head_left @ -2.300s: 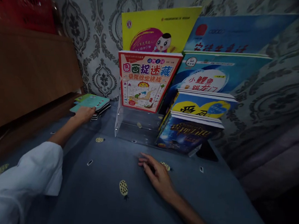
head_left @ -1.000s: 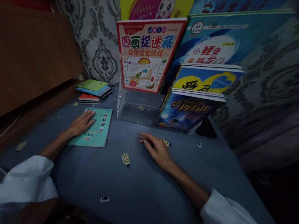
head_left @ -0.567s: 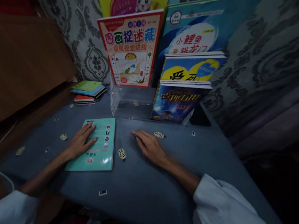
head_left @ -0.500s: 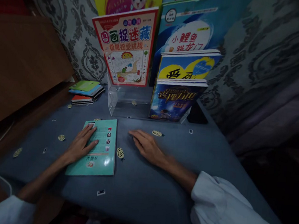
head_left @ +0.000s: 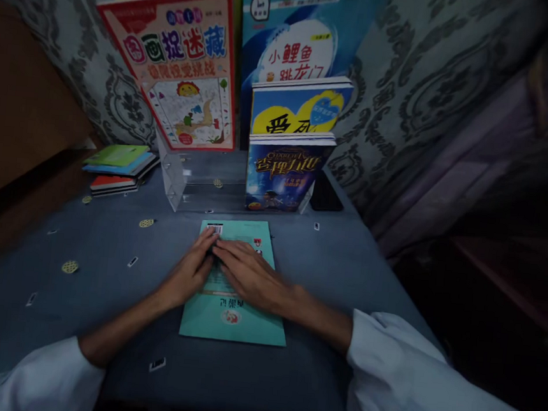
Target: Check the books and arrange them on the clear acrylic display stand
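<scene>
A teal paperback book lies flat on the blue-grey tablecloth, its print upside down to me. On its upper left part rests my left hand, fingers stretched out over the barcode and thumb apart. My right hand lies flat across the middle of the cover, fingertips meeting those of the left. Between them the hands hide much of the cover's print. Neither hand is wrapped round the book.
Behind the book stands a clear acrylic rack with a red picture book, a dark blue book and several others. A stack of thin books sits at the back left. A dark flat object lies right of the rack.
The teal book has slid to the right under my left hand. My right hand, earlier on the tablecloth beside it, now rests on the cover. The view has turned slightly right.
</scene>
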The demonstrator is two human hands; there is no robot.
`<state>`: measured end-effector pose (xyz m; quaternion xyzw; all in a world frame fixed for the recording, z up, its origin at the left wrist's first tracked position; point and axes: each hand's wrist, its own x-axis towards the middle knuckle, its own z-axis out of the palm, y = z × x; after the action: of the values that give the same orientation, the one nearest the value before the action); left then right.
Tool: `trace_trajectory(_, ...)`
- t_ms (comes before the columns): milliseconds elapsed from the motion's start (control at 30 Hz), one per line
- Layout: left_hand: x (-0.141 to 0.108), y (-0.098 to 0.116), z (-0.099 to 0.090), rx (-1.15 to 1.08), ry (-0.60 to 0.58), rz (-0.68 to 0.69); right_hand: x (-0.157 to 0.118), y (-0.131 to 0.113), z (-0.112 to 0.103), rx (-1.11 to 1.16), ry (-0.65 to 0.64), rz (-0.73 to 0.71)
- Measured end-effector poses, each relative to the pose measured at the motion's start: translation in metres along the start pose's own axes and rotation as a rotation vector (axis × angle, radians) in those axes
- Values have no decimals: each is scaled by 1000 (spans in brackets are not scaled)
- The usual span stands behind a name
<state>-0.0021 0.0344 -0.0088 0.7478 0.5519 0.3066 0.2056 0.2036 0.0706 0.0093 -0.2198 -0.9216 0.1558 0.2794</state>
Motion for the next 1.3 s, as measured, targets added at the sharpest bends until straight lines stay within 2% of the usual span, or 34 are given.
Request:
trace_trajectory(133, 9, -2, 4, 40, 0, 69, 13, 4, 4, -23, -85, 44)
trace_trajectory(267, 9, -3, 4, 168, 13, 99, 16, 18, 6, -60, -85, 91)
trace_trajectory(467, 5, 2, 6, 280, 12, 131, -22, 65, -15, -150, 24, 304)
trace_trajectory(567, 5, 3, 4, 313, -4, 128, -38, 78, -27, -148, 44, 353)
trace_trajectory(1033, 11, 11, -8, 398, -153, 57, -35, 69, -35, -307, 58, 361)
trace_trajectory(1300, 22, 15, -14, 495, -226, 64, -35, 68, -35, -253, 91, 342)
